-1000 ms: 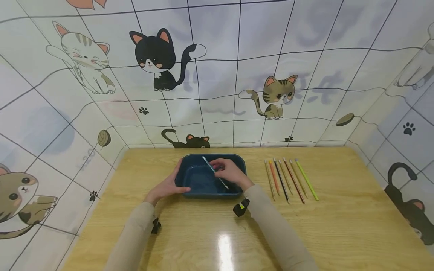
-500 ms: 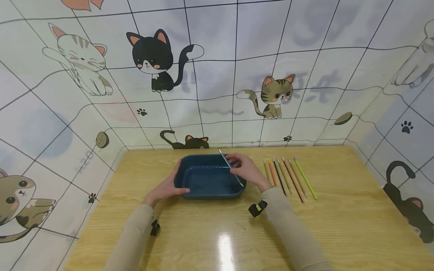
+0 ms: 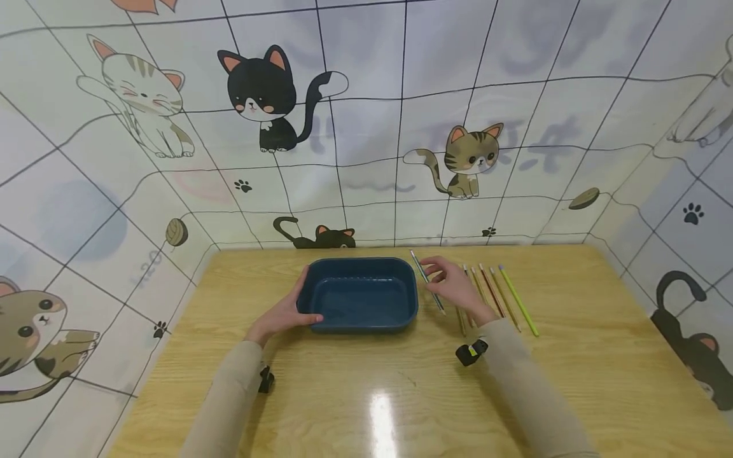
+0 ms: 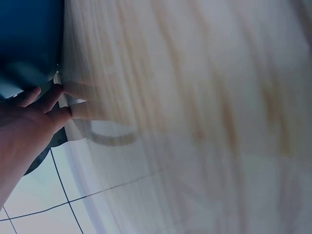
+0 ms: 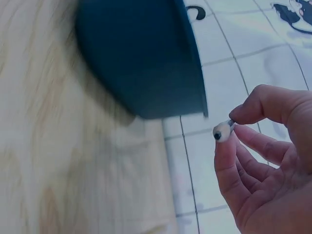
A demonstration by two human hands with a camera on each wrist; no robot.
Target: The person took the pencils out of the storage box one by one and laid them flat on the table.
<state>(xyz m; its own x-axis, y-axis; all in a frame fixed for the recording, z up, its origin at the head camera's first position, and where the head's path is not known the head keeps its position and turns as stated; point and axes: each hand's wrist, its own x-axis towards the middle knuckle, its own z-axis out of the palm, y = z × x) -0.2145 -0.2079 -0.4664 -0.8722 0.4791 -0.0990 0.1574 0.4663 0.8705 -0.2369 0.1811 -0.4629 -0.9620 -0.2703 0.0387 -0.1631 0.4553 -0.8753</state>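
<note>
A deep blue rectangular dish (image 3: 366, 327) stands on the table, with nothing inside. My left hand (image 3: 283, 316) holds its left end, the thumb over the front rim and the fingers along the side; the left wrist view shows fingertips near the dish's wall (image 4: 29, 44). Just right of the dish, my right hand (image 3: 452, 283) pinches a slim blue-grey pencil (image 3: 438, 301) above the table. In the right wrist view the pencil's sharpened tip (image 5: 222, 132) pokes out between thumb and forefinger, apart from the dish.
Right of the dish lies a row of several pencils, including a light green pencil (image 3: 518, 301) and a dark red pencil (image 3: 494, 289). My right hand and wrist partly cover the row. A cat-printed tiled backdrop (image 3: 366, 140) rises behind the wooden table (image 3: 321, 394).
My right hand has moved right, carrying the pencil from over the dish past its right rim toward the pencil row. The left hand has stayed on the dish.
</note>
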